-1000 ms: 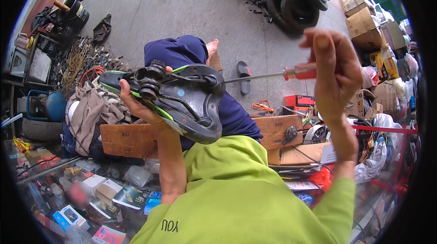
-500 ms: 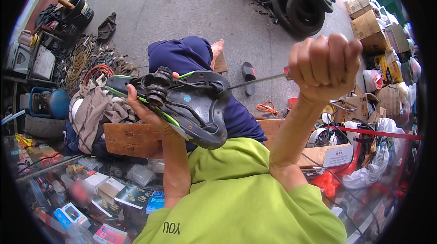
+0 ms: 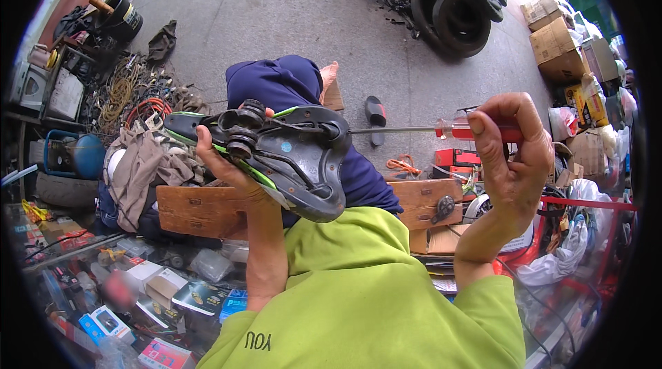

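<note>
A bicycle saddle (image 3: 324,176) lies underside up above my lap, black with a bright green edge. Its clamp (image 3: 243,129) and rails show on top. My left hand (image 3: 231,175) is closed around it from below, near the narrow end; some fingers are hidden behind the saddle. In my right hand (image 3: 514,155) is a screwdriver (image 3: 456,129) with a clear red handle, gripped between thumb and curled fingers. Its long shaft runs nearly level to the right edge of the saddle's wide end. I cannot tell whether the tip is in a hole there.
Under my arms stands a wooden bench (image 3: 200,212). A slipper (image 3: 376,117) lies on the floor ahead. Tyres (image 3: 458,21) are piled farther off. Cartons (image 3: 552,45) line the right side, while cables (image 3: 124,93) and cloth (image 3: 141,176) heap up at left.
My right hand has turned from a raised fist to thumb-forward and moved lower, with the screwdriver swinging from slanted to nearly level. The saddle and left hand have barely shifted.
</note>
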The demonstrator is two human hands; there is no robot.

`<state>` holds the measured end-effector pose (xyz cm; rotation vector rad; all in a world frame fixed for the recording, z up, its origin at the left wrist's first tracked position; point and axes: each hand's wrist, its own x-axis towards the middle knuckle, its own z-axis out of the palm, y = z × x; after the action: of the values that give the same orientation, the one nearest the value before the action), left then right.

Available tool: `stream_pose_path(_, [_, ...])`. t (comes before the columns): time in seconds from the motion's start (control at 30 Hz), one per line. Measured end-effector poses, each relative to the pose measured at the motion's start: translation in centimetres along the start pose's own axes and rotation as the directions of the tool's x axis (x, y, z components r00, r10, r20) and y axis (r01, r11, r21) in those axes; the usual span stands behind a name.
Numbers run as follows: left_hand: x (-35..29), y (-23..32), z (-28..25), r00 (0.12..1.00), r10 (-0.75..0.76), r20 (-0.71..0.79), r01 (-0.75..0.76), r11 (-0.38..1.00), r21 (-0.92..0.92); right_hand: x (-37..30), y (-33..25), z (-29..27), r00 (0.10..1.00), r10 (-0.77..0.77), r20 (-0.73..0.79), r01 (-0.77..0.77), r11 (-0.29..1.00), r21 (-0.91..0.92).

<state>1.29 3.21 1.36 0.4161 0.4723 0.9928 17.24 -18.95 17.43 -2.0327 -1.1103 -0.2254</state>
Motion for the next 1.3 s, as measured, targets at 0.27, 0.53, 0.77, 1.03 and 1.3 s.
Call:
stream_pose_path(0.27, [-0.2,0.3,0.0,0.999,-0.034,0.02,0.034,0.999,-0.025,0.9,1.2,-2.3,0.961,-0.084,0.262,0.054,0.991,0.12])
stream_pose_path(0.53, [0.0,0.3,-0.2,0.999,-0.043,0.024,0.044,0.998,-0.052,2.2,1.7,-3.9,0.852,-0.228,0.47,0.233,0.971,0.05])
stream_pose_path(0.77, [0.0,0.4,-0.6,0.996,-0.057,0.062,0.061,0.996,-0.065,2.7,1.2,-4.0,0.784,-0.256,0.566,0.409,0.898,-0.16])
stream_pose_path(1.03, [-0.1,-0.1,-0.6,0.999,0.041,-0.014,-0.041,0.999,0.012,1.4,0.7,-5.1,0.685,0.108,0.72,0.388,0.784,-0.486])
stream_pose_path(1.3, [-0.4,0.3,-1.0,0.998,0.069,-0.011,-0.069,0.997,-0.022,1.2,2.1,-3.2,0.613,-0.219,0.759,0.67,0.654,-0.352])
